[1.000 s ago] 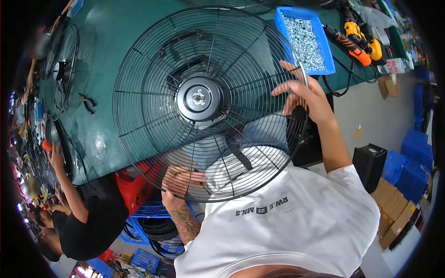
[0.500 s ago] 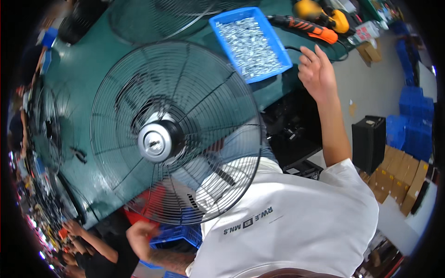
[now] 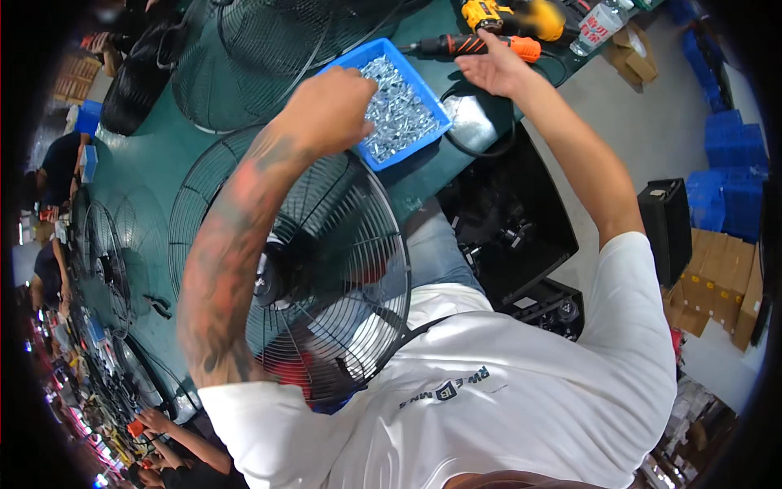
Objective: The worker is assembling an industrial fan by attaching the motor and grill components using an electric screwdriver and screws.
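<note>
My left hand (image 3: 332, 107) reaches across to the left side of a blue tray (image 3: 437, 114) full of small metal screws (image 3: 399, 110). Its fingers are curled, the fingertips hidden, so whatever they hold cannot be made out. Beneath the left forearm, a round black wire fan guard (image 3: 350, 236) with a central hub (image 3: 273, 281) lies over the table edge and my lap. My right hand (image 3: 493, 67) is open beside the black-and-orange electric screwdriver (image 3: 521, 47). The thumb overlaps the tool's body, and the fingers lie just below it; a firm grip is not visible.
More fan guards (image 3: 236, 81) lie at the table's far side. Yellow power tools (image 3: 489, 15) and a plastic bottle (image 3: 601, 28) stand beyond the screwdriver, whose black cable loops at the table edge. Pliers (image 3: 157, 306) lie at left. Other people (image 3: 183, 440) work at the left.
My left hand has swung from the near side of the fan guard up to the screw tray. My right hand has moved to the screwdriver. The view has shifted, and the guard shows at another angle.
</note>
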Action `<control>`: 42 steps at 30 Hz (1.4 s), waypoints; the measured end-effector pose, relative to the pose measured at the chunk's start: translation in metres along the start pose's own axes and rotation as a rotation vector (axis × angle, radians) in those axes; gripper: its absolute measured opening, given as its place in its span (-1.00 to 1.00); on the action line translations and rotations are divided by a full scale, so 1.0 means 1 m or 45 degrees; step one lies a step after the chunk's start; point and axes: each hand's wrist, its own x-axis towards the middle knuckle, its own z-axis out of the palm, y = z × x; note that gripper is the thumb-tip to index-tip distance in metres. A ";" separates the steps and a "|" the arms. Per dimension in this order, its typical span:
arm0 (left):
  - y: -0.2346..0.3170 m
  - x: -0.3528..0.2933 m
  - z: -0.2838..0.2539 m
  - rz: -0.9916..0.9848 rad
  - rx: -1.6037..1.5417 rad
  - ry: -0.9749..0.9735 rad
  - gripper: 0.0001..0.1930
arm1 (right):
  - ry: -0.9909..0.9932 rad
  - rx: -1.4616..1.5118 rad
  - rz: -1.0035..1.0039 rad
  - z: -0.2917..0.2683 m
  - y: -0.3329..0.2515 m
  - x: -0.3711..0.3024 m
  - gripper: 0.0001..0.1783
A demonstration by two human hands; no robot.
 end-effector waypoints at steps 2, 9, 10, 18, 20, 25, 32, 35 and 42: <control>0.000 0.032 0.015 -0.055 0.135 -0.312 -0.43 | 0.090 -0.015 -0.054 0.008 0.004 -0.001 -0.13; 0.018 0.043 0.058 -0.123 0.061 -0.161 -0.38 | 0.205 -0.190 -0.457 0.026 0.027 -0.026 -0.30; 0.014 0.042 0.059 -0.131 0.067 -0.167 -0.38 | 0.204 -0.252 -0.572 0.028 0.028 -0.028 -0.32; -0.033 0.051 0.042 0.037 -0.508 -0.098 -0.88 | 0.206 -0.250 -0.676 0.034 0.037 -0.036 -0.37; -0.037 0.055 0.037 -0.119 -0.755 -0.204 -0.86 | 0.224 -0.258 -0.739 0.034 0.038 -0.038 -0.37; -0.055 0.052 0.015 -0.281 -1.417 -0.366 -0.83 | 0.205 -0.247 -0.725 0.036 0.039 -0.044 -0.39; -0.051 0.044 0.008 -0.403 -1.768 -0.338 -0.76 | 0.157 -0.196 -0.722 0.034 0.040 -0.043 -0.45; -0.043 0.043 0.004 -0.432 -1.741 -0.330 -0.74 | 0.181 -0.195 -0.753 0.034 0.041 -0.042 -0.47; -0.031 0.025 -0.011 -0.325 -1.700 -0.290 -0.66 | 0.167 -0.079 -0.940 0.034 0.047 -0.043 -0.52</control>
